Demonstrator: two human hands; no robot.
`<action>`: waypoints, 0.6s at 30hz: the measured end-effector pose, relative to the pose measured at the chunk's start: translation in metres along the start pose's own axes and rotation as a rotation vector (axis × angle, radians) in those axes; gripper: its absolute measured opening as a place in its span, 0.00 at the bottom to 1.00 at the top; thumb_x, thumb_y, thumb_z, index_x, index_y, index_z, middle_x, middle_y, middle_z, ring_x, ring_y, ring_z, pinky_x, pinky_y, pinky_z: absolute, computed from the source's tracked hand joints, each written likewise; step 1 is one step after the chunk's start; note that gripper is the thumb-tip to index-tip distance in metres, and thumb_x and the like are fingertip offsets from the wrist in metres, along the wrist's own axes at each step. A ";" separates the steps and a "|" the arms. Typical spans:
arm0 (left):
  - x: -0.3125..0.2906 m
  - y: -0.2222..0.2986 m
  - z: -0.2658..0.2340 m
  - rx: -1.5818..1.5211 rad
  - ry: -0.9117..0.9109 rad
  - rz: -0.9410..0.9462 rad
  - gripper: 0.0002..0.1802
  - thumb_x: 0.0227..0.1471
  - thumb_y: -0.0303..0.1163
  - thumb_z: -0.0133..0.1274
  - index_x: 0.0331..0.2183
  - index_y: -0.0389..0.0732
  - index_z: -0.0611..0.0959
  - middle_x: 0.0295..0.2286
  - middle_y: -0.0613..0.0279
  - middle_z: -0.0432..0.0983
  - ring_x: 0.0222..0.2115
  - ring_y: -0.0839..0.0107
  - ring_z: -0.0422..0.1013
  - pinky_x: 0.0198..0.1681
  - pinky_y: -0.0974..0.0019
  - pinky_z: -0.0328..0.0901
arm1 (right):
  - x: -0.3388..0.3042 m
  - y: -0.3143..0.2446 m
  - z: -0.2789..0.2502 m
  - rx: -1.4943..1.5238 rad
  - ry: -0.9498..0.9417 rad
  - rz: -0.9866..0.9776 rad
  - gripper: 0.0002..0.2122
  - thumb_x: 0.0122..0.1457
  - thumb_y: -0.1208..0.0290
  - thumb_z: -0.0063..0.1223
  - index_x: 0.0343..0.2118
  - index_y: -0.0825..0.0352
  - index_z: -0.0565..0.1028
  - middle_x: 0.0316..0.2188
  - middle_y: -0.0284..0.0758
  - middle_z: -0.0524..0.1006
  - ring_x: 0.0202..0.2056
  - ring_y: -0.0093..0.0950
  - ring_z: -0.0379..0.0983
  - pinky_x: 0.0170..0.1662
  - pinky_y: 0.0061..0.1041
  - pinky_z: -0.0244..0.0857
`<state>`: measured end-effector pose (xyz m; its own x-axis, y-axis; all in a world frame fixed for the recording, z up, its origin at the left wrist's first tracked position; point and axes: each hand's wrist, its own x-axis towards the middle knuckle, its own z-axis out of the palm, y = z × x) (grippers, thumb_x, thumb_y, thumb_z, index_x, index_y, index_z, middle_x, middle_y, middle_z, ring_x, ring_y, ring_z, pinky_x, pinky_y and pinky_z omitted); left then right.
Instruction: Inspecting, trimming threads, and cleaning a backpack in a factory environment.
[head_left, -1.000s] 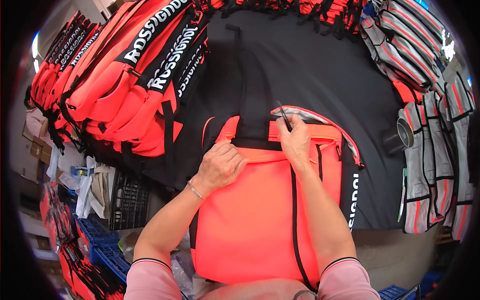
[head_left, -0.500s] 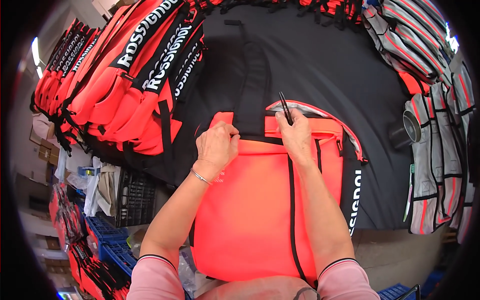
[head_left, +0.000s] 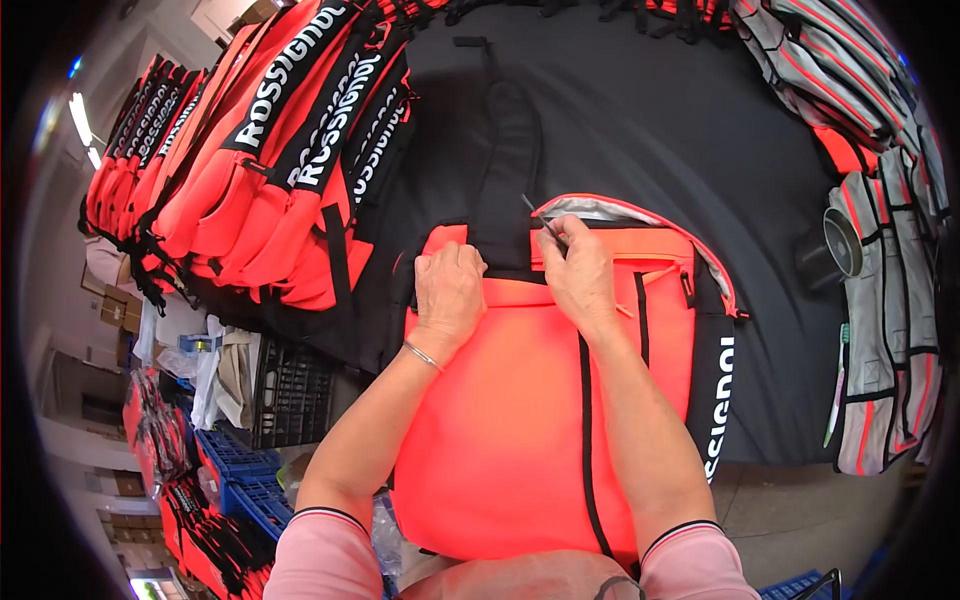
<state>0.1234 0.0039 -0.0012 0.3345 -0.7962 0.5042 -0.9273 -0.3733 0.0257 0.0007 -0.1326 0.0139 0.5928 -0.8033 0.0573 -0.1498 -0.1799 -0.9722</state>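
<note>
A bright red-orange backpack (head_left: 500,430) with black trim lies before me, its upper part on the black-covered table. My left hand (head_left: 449,292) is closed at its top edge, fingers curled onto the fabric beside the black strap (head_left: 502,205). In my right hand (head_left: 582,275) are slim dark tweezers (head_left: 543,220), pinched between thumb and fingers with the tips pointing up and left, over the strap's right side. Beyond that hand, the curved zip opening (head_left: 610,210) gapes and shows a pale grey lining.
Red backpacks (head_left: 215,215) are stacked at the left. Grey bags with red stripes (head_left: 885,300) lie along the right edge, near a dark cup (head_left: 840,245) and a toothbrush (head_left: 838,385). A black crate (head_left: 290,390) and blue crates (head_left: 250,490) stand lower left.
My right hand has turned so the tweezers tilt left, toward the strap. My left hand stays at the top edge, its fingers slightly shifted. The whole view has moved a little.
</note>
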 end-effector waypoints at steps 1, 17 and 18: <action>-0.001 0.000 -0.001 0.003 0.000 0.000 0.06 0.48 0.24 0.58 0.28 0.41 0.75 0.27 0.62 0.71 0.29 0.60 0.69 0.34 0.60 0.57 | -0.002 -0.001 0.000 -0.085 -0.031 -0.002 0.11 0.59 0.66 0.56 0.36 0.70 0.74 0.24 0.40 0.78 0.27 0.37 0.75 0.33 0.34 0.67; -0.019 -0.001 -0.002 -0.113 0.070 -0.124 0.08 0.49 0.20 0.54 0.31 0.40 0.71 0.29 0.59 0.68 0.31 0.57 0.68 0.36 0.58 0.58 | -0.018 0.002 0.019 -0.603 -0.121 -0.660 0.11 0.50 0.66 0.63 0.29 0.65 0.73 0.25 0.34 0.71 0.32 0.34 0.71 0.34 0.34 0.66; -0.019 -0.001 -0.002 -0.116 0.073 -0.118 0.08 0.49 0.20 0.54 0.30 0.40 0.71 0.29 0.59 0.68 0.31 0.58 0.68 0.36 0.58 0.58 | -0.017 0.002 0.021 -0.604 -0.123 -0.659 0.11 0.50 0.66 0.63 0.29 0.65 0.73 0.25 0.34 0.71 0.32 0.34 0.71 0.34 0.34 0.66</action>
<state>0.1178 0.0201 -0.0091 0.4334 -0.7116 0.5530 -0.8968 -0.4015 0.1861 0.0067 -0.1069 0.0063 0.7809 -0.3713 0.5024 -0.1192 -0.8780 -0.4635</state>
